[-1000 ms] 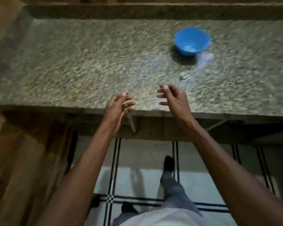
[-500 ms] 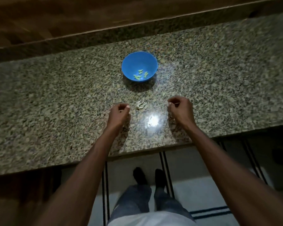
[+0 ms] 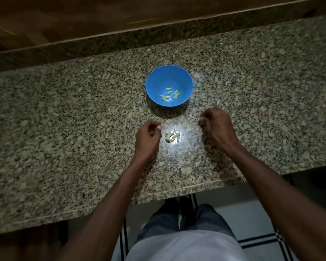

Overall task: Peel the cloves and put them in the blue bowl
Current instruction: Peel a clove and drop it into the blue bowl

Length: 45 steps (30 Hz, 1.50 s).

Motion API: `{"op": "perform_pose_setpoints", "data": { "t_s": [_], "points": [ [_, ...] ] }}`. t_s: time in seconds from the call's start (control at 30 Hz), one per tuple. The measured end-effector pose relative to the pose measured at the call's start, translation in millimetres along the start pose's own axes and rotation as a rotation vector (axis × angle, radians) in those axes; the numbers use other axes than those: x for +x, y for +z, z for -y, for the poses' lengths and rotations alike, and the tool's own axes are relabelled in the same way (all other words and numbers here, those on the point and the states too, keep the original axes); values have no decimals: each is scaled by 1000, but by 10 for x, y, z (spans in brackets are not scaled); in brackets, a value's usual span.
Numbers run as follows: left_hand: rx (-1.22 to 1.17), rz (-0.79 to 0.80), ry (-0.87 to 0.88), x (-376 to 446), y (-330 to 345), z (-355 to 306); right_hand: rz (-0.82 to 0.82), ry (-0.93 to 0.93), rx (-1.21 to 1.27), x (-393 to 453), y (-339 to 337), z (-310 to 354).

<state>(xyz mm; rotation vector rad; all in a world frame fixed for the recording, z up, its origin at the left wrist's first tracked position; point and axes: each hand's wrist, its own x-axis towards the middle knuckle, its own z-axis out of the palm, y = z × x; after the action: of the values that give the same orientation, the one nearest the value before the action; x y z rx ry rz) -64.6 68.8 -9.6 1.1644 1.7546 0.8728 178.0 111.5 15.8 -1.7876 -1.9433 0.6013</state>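
Step in hand: judging from the layout, the person is about to pick the next clove from the small pile and peel it.
Left hand (image 3: 148, 135): fingers curled loosely, thumb and forefinger tips close together just left of the pile; whether they pinch anything is too small and dim to tell.
Right hand (image 3: 215, 125): fingers curled into a loose fist to the right of the pile, knuckles up; what, if anything, sits inside cannot be seen.
Unpeeled cloves (image 3: 172, 136): a small pale heap on the granite table (image 3: 64, 119), between the two hands, near the front edge and beside a bright glare spot.
Blue bowl (image 3: 169, 72): stands just beyond the pile, upright, holding several peeled cloves (image 3: 169, 94) at its bottom.
How to do it well: take one clove only, pinch it at the ends, split the skin with a thumbnail and strip it off over the table, not over the bowl, so no skin falls among the peeled ones. Drop the bare clove low into the bowl.
Risk: the light is dim and the speckled stone hides pale scraps, so a clove could be overlooked.
Writing: no brand, label or lettering is readable anywhere.
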Motion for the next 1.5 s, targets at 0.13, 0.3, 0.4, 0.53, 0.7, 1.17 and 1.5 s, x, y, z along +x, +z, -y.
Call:
{"op": "perform_pose_setpoints", "data": {
  "t_s": [0.13, 0.3, 0.4, 0.53, 0.7, 1.17, 1.5],
  "points": [
    [26, 9, 54, 67, 10, -72, -45, 143, 356, 284, -278, 398],
    [131, 39, 151, 84, 82, -128, 38, 65, 426, 816, -237, 709],
    [228, 70, 247, 34, 144, -100, 77, 59, 367, 910, -84, 691],
    [380, 104, 303, -64, 207, -58, 56, 48, 474, 767, -69, 588],
    [400, 113, 258, -181, 228, -16, 104, 93, 541, 333, -105, 379],
    [460, -35, 268, -343, 249, -1, 349, -419, 26, -87, 391, 247],
    [464, -197, 246, -489, 275, -63, 336, 110, 591, -8, 111, 139]
  ]
}}
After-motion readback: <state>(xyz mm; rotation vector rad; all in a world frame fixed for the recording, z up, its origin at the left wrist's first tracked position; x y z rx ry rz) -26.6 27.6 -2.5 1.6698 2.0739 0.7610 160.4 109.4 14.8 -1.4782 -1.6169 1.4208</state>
